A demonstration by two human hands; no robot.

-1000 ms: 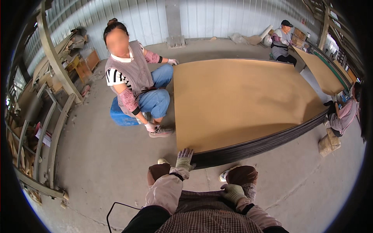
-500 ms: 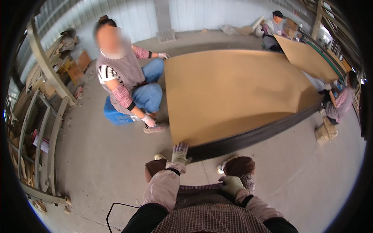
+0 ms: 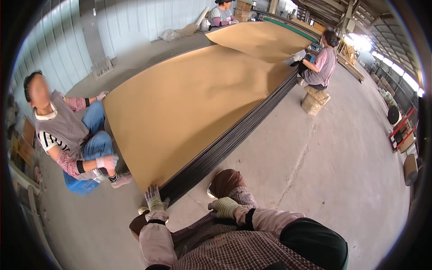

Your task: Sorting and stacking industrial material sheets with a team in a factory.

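Observation:
A large tan sheet [image 3: 180,103] covers a low stack of dark-edged sheets [image 3: 234,141]. At the stack's near corner, my gloved left hand [image 3: 155,199] lies on top with fingers stretched out, its thumb by the dark side. My right hand [image 3: 223,207], in a striped glove, is held over my lap beside my right knee [image 3: 228,182]. Its fingers are loosely curled, and no object shows in them. Beyond the big sheet, a second tan sheet [image 3: 261,38] overlaps its far end; a gloved co-worker [image 3: 321,63] at the right has hands at its edge.
On the left, a person [image 3: 67,130] sits on a blue seat [image 3: 81,183] with one hand at the sheet's edge. Another person [image 3: 221,15] is at the far end. A wrapped bundle [image 3: 315,100] serves as the right co-worker's seat. A red-framed cart [image 3: 402,130] stands far right.
My view has swung to the right, so the stack and seated person appear farther left. My left hand stays on the corner. My right hand remains over my lap.

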